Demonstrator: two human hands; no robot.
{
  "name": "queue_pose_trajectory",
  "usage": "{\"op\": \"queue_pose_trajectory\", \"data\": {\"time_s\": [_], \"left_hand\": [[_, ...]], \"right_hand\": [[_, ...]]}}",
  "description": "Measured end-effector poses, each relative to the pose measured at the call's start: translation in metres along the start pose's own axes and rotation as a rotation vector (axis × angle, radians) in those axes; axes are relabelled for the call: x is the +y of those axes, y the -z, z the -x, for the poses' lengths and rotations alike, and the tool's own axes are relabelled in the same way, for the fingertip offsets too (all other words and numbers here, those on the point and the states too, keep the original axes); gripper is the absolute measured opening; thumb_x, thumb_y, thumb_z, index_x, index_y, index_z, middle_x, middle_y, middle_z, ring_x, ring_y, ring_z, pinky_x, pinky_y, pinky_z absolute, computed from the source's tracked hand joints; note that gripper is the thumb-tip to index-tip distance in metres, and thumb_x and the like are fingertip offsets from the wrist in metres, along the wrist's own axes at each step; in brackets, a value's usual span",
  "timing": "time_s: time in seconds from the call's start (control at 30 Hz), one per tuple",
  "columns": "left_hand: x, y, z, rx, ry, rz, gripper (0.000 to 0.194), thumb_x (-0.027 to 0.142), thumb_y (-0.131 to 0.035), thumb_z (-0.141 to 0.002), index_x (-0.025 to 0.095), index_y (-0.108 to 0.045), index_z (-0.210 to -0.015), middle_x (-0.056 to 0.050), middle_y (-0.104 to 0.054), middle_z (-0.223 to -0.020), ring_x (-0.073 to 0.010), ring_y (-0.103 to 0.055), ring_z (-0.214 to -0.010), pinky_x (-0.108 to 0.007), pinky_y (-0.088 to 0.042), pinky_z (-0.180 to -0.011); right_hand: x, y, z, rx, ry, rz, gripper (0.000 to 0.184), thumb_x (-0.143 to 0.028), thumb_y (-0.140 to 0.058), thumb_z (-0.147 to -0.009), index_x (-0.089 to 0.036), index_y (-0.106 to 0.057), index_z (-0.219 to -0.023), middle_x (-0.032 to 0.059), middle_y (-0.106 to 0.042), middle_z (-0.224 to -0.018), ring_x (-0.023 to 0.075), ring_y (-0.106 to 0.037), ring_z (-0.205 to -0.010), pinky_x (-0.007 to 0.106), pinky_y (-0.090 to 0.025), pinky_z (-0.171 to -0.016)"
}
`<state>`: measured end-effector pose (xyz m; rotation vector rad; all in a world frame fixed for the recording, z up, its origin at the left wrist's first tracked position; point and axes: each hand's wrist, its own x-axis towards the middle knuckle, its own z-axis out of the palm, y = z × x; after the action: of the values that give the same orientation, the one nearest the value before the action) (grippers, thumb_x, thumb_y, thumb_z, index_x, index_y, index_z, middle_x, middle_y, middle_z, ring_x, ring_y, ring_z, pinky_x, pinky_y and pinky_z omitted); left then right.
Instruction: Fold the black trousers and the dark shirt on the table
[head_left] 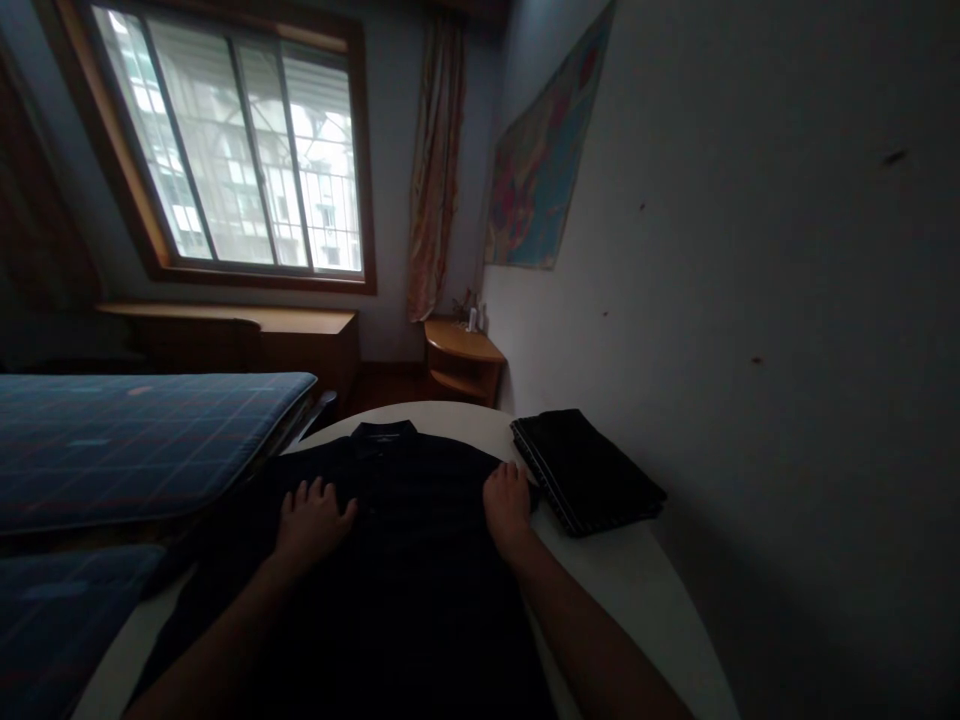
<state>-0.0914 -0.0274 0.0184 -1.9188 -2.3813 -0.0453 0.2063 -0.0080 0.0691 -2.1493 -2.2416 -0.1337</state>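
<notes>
A dark collared shirt (405, 540) lies spread flat on a round white table (637, 590), collar pointing away from me. My left hand (311, 520) rests palm down on the shirt's left shoulder area, fingers stretched out. My right hand (508, 500) presses flat on the shirt's right shoulder edge, fingers extended. Neither hand holds anything. A stack of folded dark garments (589, 470) sits on the table just right of my right hand.
A bed with a blue plaid cover (135, 440) runs along the left. A white wall (750, 300) closes the right side, with a map poster (540, 160). A window (240, 150), a wooden desk (247, 335) and a corner shelf (461, 355) stand at the back.
</notes>
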Motion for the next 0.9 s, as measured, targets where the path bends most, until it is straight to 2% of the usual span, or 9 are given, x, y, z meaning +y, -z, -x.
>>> {"op": "queue_pose_trajectory", "data": {"time_s": [0.07, 0.13, 0.23, 0.3, 0.4, 0.53, 0.67, 0.73, 0.9], "left_hand": [[0.012, 0.001, -0.006, 0.092, -0.09, 0.011, 0.061, 0.044, -0.037, -0.096, 0.012, -0.045, -0.147, -0.016, -0.034, -0.157, -0.033, -0.028, -0.145, -0.048, -0.023, -0.115], [0.02, -0.003, -0.01, 0.101, -0.123, 0.04, 0.06, 0.041, -0.036, -0.097, 0.018, -0.038, -0.152, -0.013, -0.03, -0.159, -0.0316, -0.027, -0.146, -0.047, -0.024, -0.115], [0.026, -0.011, -0.014, 0.046, -0.087, 0.065, 0.059, 0.042, -0.035, -0.098, 0.022, -0.037, -0.152, -0.013, -0.03, -0.159, -0.0353, -0.025, -0.147, -0.051, -0.023, -0.114], [0.027, -0.015, -0.018, 0.03, -0.069, 0.064, 0.058, 0.043, -0.035, -0.098, 0.023, -0.037, -0.152, -0.013, -0.029, -0.16, -0.036, -0.023, -0.147, -0.052, -0.022, -0.114], [0.026, -0.016, -0.023, 0.031, -0.031, 0.059, 0.058, 0.042, -0.034, -0.098, 0.022, -0.036, -0.153, -0.013, -0.028, -0.16, -0.0364, -0.023, -0.147, -0.053, -0.022, -0.114], [0.026, -0.016, -0.028, 0.047, 0.006, 0.067, 0.058, 0.042, -0.032, -0.099, 0.023, -0.035, -0.153, -0.012, -0.029, -0.16, -0.0358, -0.024, -0.147, -0.053, -0.022, -0.114], [0.025, -0.015, -0.028, 0.036, 0.011, 0.085, 0.056, 0.041, -0.027, -0.1, 0.024, -0.035, -0.153, -0.011, -0.028, -0.16, -0.0348, -0.023, -0.147, -0.051, -0.022, -0.115], [0.025, -0.014, -0.028, 0.027, 0.018, 0.093, 0.056, 0.042, -0.025, -0.101, 0.024, -0.035, -0.153, -0.011, -0.028, -0.16, -0.0353, -0.023, -0.147, -0.051, -0.022, -0.115], [0.026, -0.015, -0.028, 0.056, 0.023, 0.125, 0.057, 0.044, -0.03, -0.1, 0.022, -0.038, -0.152, -0.012, -0.031, -0.159, -0.0374, -0.024, -0.146, -0.054, -0.023, -0.114]], "right_hand": [[-0.012, -0.006, -0.006, -0.058, 0.019, -0.065, 0.047, -0.015, -0.037, -0.096, -0.008, -0.053, -0.14, 0.0245, -0.052, -0.14, 0.0324, -0.047, -0.13, 0.045, -0.034, -0.105], [-0.021, -0.017, -0.013, -0.102, 0.004, -0.102, 0.052, -0.033, -0.038, -0.1, -0.012, -0.044, -0.147, 0.0234, -0.046, -0.146, 0.0367, -0.046, -0.131, 0.05, -0.037, -0.102], [-0.027, -0.034, -0.028, -0.143, -0.068, -0.165, 0.063, -0.052, -0.031, -0.1, -0.018, -0.033, -0.154, 0.0213, -0.028, -0.158, 0.0452, -0.029, -0.141, 0.064, -0.025, -0.106], [-0.027, -0.041, -0.039, -0.164, -0.085, -0.211, 0.066, -0.055, -0.029, -0.1, -0.021, -0.027, -0.156, 0.0183, -0.018, -0.162, 0.0447, -0.018, -0.145, 0.066, -0.015, -0.109], [-0.025, -0.047, -0.057, -0.175, -0.033, -0.264, 0.068, -0.057, -0.026, -0.1, -0.022, -0.023, -0.157, 0.0144, -0.012, -0.164, 0.0406, -0.009, -0.148, 0.063, -0.007, -0.113], [-0.023, -0.053, -0.072, -0.093, 0.074, -0.285, 0.069, -0.059, -0.026, -0.099, -0.02, -0.027, -0.156, 0.0098, -0.016, -0.164, 0.0342, -0.006, -0.15, 0.054, -0.004, -0.117], [-0.007, -0.054, -0.076, -0.08, 0.246, -0.272, 0.067, -0.061, -0.028, -0.099, -0.024, -0.031, -0.155, 0.0048, -0.024, -0.162, 0.0286, -0.012, -0.15, 0.046, -0.009, -0.119], [0.004, -0.049, -0.075, -0.069, 0.258, -0.225, 0.061, -0.058, -0.03, -0.1, -0.027, -0.036, -0.153, 0.0029, -0.03, -0.16, 0.0257, -0.02, -0.148, 0.042, -0.013, -0.118], [0.009, -0.031, -0.056, 0.111, 0.134, -0.128, 0.052, -0.034, -0.03, -0.102, -0.009, -0.047, -0.144, 0.0169, -0.033, -0.157, 0.0296, -0.02, -0.147, 0.047, -0.004, -0.118]]}}
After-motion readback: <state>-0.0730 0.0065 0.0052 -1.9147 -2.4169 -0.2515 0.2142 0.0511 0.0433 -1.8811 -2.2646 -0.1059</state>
